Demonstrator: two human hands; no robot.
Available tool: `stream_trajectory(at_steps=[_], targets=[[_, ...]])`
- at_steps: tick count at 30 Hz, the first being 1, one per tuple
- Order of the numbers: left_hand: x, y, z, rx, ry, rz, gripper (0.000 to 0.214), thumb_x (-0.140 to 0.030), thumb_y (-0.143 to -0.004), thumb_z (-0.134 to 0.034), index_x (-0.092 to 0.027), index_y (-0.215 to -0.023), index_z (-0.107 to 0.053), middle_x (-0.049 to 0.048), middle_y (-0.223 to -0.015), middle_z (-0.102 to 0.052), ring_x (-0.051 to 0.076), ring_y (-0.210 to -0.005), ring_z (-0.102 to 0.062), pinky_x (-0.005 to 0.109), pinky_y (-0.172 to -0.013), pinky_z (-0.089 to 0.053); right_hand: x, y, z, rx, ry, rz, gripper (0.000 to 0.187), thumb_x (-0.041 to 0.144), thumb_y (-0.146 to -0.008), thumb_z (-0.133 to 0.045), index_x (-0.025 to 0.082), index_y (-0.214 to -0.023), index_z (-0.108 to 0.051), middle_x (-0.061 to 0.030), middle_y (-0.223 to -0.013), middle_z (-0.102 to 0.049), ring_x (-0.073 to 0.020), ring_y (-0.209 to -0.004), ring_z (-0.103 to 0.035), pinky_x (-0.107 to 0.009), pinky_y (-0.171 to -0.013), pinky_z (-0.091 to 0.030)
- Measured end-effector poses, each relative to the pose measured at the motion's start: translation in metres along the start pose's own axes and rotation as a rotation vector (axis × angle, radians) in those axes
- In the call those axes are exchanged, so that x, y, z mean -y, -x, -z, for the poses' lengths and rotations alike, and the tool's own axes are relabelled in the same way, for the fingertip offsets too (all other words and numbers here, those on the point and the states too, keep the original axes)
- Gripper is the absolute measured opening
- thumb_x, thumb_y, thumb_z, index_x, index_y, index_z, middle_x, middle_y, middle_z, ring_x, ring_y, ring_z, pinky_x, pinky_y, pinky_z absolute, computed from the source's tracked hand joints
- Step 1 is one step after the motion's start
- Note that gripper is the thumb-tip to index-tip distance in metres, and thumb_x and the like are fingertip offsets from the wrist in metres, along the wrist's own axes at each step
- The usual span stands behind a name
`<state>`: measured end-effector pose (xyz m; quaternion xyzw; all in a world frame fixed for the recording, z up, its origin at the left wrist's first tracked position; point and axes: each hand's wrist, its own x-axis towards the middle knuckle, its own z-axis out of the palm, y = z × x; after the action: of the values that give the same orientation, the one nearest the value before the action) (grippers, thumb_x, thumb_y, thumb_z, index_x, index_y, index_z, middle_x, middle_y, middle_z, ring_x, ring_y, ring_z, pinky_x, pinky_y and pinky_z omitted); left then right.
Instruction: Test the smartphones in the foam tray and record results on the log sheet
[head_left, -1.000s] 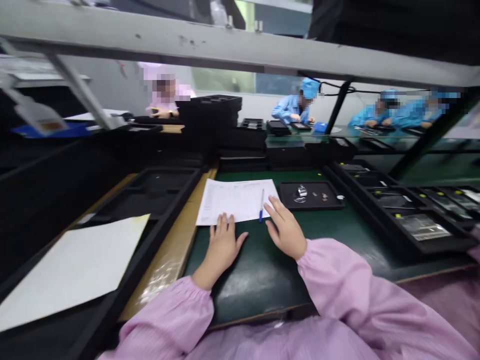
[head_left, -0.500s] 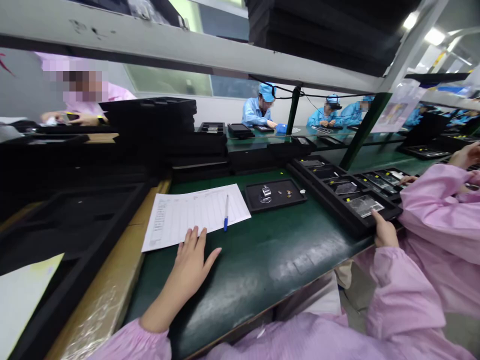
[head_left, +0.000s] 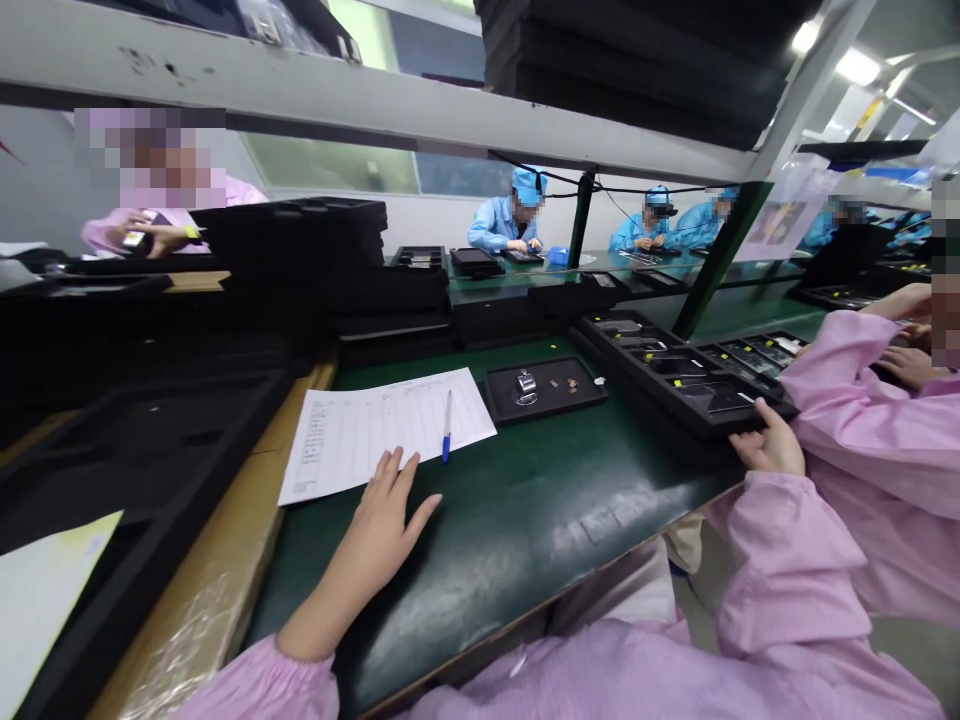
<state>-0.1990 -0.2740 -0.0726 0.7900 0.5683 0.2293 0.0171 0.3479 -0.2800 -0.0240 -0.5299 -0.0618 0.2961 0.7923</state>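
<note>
The green worktop [head_left: 510,540] is looking smooth, and it is shining where light is hitting it. The printed sheet [head_left: 375,430] is looking like flat white paper, and the pen [head_left: 447,430] is looking like smooth plastic. The small tray [head_left: 546,404] is looking black and dull, but the silver piece [head_left: 526,384] in it is gleaming like metal. The big tray [head_left: 645,385] is looking dull too. The pink sleeve [head_left: 787,550] is showing wrinkly cloth. Clear, crinkly plastic [head_left: 180,630] is glinting over the brown board [head_left: 259,490].
</note>
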Motion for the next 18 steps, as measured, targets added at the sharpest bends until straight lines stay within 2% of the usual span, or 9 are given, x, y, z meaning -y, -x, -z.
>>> stream_trajectory(at_steps=[3, 6, 8, 10, 12, 13, 15, 17, 18], targets=[[-0.013, 0.0, 0.006, 0.023, 0.057, -0.012, 0.064, -0.051, -0.098, -0.04, -0.008, -0.146, -0.043, 0.0249, -0.158, -0.034, 0.036, -0.151, -0.025, 0.058, -0.119, -0.031, 0.015, 0.009, -0.008, 0.074, -0.042, -0.128, 0.011, 0.01, -0.091, -0.055, 0.013, -0.098, -0.063, -0.0068, -0.101, -0.069, -0.0168, -0.087, -0.069, -0.033, -0.076, -0.061], [-0.042, 0.003, 0.017, 0.053, 0.156, -0.023, 0.06, -0.047, -0.098, -0.041, -0.009, -0.144, -0.046, 0.0226, -0.16, -0.031, 0.035, -0.152, -0.022, 0.058, -0.12, -0.028, 0.028, 0.036, -0.018, 0.104, -0.107, -0.109, 0.016, 0.008, -0.087, -0.049, 0.019, -0.09, -0.061, -0.0017, -0.094, -0.069, -0.0134, -0.085, -0.067, -0.023, -0.07, -0.06], [-0.073, 0.006, 0.026, 0.128, 0.288, -0.043, 0.055, -0.045, -0.098, -0.043, -0.013, -0.142, -0.05, 0.0193, -0.161, -0.031, 0.033, -0.152, -0.024, 0.057, -0.121, -0.026, 0.032, 0.071, -0.025, 0.146, -0.177, -0.021, 0.012, 0.014, -0.085, -0.052, 0.023, -0.088, -0.06, 0.0026, -0.089, -0.068, -0.013, -0.084, -0.067, -0.021, -0.068, -0.06], [-0.114, 0.007, 0.032, 0.265, 0.499, -0.085, 0.051, -0.046, -0.097, -0.047, -0.019, -0.139, -0.056, 0.0147, -0.161, -0.034, 0.031, -0.151, -0.028, 0.056, -0.122, -0.026, 0.029, 0.119, -0.034, 0.237, -0.271, 0.14, 0.011, 0.019, -0.081, -0.061, 0.024, -0.09, -0.063, 0.0049, -0.086, -0.067, -0.0135, -0.083, -0.066, -0.02, -0.065, -0.058], [-0.158, 0.003, 0.032, 0.422, 0.823, -0.138, 0.057, -0.051, -0.092, -0.058, -0.024, -0.141, -0.055, 0.0126, -0.158, -0.04, 0.03, -0.148, -0.036, 0.053, -0.122, -0.028, 0.018, 0.175, -0.042, 0.21, -0.334, 0.254, 0.018, 0.021, -0.076, -0.067, 0.023, -0.093, -0.065, 0.0063, -0.085, -0.066, -0.0114, -0.079, -0.065, -0.017, -0.062, -0.056], [-0.179, 0.0, 0.03, 0.455, 1.045, -0.146, 0.066, -0.054, -0.087, -0.064, -0.024, -0.145, -0.051, 0.0137, -0.157, -0.041, 0.03, -0.146, -0.039, 0.052, -0.121, -0.032, 0.01, 0.203, -0.046, 0.175, -0.351, 0.275, 0.023, 0.02, -0.074, -0.07, 0.022, -0.096, -0.066, 0.0064, -0.087, -0.067, -0.0105, -0.079, -0.065, -0.017, -0.065, -0.056], [-0.214, -0.004, 0.023, 0.4, 1.483, -0.079, 0.075, -0.057, -0.08, -0.07, -0.022, -0.144, -0.052, 0.0143, -0.151, -0.05, 0.032, -0.14, -0.048, 0.051, -0.117, -0.038, -0.012, 0.251, -0.05, 0.167, -0.339, 0.26, 0.03, 0.024, -0.077, -0.071, 0.022, -0.106, -0.067, 0.0042, -0.095, -0.071, -0.0126, -0.087, -0.067, -0.022, -0.077, -0.058], [-0.234, -0.006, 0.022, 0.21, 1.754, 0.106, 0.066, -0.056, -0.08, -0.069, -0.022, -0.136, -0.06, 0.0107, -0.138, -0.063, 0.031, -0.132, -0.056, 0.049, -0.115, -0.042, -0.037, 0.285, -0.047, 0.193, -0.288, 0.244, 0.034, 0.031, -0.08, -0.072, 0.024, -0.113, -0.066, 0.0021, -0.098, -0.073, -0.0166, -0.087, -0.068, -0.031, -0.08, -0.058], [-0.236, -0.007, 0.025, 0.094, 1.811, 0.214, 0.059, -0.053, -0.079, -0.069, -0.024, -0.13, -0.064, 0.0077, -0.128, -0.069, 0.031, -0.127, -0.06, 0.048, -0.112, -0.045, -0.05, 0.296, -0.043, 0.248, -0.252, 0.241, 0.035, 0.032, -0.08, -0.072, 0.025, -0.114, -0.066, 0.0011, -0.099, -0.074, -0.0186, -0.088, -0.068, -0.035, -0.083, -0.058]])
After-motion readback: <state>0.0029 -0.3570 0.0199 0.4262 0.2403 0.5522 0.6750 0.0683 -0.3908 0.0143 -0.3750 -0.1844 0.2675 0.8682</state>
